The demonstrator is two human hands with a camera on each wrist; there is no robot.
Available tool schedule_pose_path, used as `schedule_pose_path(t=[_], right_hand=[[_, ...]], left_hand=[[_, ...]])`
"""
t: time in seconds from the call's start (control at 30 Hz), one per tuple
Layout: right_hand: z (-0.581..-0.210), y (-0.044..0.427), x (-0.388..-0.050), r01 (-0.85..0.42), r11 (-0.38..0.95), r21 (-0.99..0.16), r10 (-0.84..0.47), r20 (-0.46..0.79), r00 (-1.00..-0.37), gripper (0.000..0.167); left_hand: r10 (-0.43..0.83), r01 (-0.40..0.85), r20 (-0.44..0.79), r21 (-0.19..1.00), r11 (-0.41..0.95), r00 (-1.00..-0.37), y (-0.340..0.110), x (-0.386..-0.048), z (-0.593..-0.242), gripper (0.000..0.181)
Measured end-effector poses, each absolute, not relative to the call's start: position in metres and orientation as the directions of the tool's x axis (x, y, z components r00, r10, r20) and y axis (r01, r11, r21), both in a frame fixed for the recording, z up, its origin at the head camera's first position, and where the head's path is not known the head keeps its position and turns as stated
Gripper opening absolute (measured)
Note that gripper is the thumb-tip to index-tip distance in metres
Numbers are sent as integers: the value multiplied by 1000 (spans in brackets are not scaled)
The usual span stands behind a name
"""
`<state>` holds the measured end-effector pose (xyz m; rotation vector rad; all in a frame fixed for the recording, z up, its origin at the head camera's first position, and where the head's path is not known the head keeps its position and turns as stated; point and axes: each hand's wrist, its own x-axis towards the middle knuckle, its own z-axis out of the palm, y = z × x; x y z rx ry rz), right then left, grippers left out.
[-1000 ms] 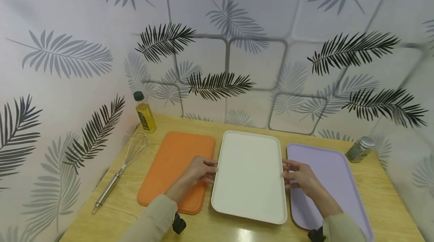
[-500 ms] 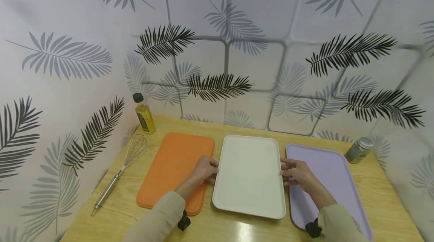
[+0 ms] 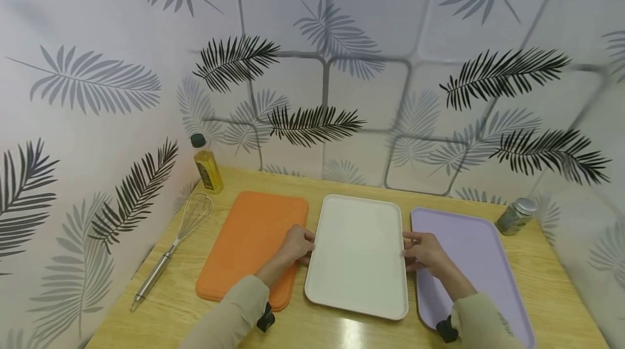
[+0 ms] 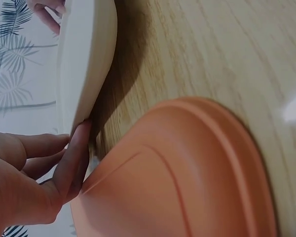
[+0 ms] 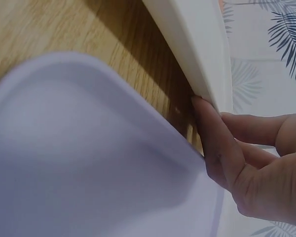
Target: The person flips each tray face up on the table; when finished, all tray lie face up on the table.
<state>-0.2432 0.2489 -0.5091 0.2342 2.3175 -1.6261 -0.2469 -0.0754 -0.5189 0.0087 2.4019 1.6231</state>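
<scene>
A white rectangular tray (image 3: 358, 257) lies between my hands in the head view, its long sides running away from me. My left hand (image 3: 294, 246) pinches the middle of its left edge. Opposite, my right hand (image 3: 427, 252) pinches the right edge. The left wrist view shows fingers (image 4: 75, 153) of the left hand under the rim of the tray (image 4: 86, 59). In the right wrist view, fingers (image 5: 214, 133) likewise reach beneath the rim, and a dark shadow falls on the wood below. Whether the tray's underside touches the table is hidden.
An orange board (image 3: 259, 229) lies under my left forearm, and a lilac tray (image 3: 464, 240) under my right. A whisk (image 3: 171, 251) and a bottle of yellow oil (image 3: 209, 170) stand along the left. A small lidded jar (image 3: 516, 216) is at the back right of the wooden table (image 3: 386, 335).
Both hands keep their hold on the white tray. Its far edge sits slightly lower in view than a second ago, and the tray looks a little smaller. Since half a second ago, it has barely shifted.
</scene>
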Motion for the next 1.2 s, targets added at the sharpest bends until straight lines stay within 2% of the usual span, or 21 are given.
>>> schedule_pose_path(t=[0.27,0.43,0.63,0.93,1.03,1.2], right_hand=[[-508,245,-238,238,385,-892,-61,-282,-958,64],[-510,243,-238,220,437,-872,-33,-260,-965,62],[-515,240,-239,194,528,-827,-6,-232,-973,63],[-514,233,-238,89,701,-707,-23,-147,-989,60],[-511,229,-237,-1,774,-633,-50,-59,-997,50],[-508,225,-238,-102,850,-516,-96,39,-995,24]], left_hand=[[145,-74,-146,908,412,-979,-72,-245,-519,26],[136,-35,-109,889,457,-985,-71,-244,-520,26],[136,2,-73,875,484,-988,-70,-244,-523,26],[134,17,-58,868,497,-989,-71,-246,-529,28],[133,0,-75,873,487,-988,-71,-246,-527,27],[138,-10,-88,876,481,-987,-72,-246,-526,26]])
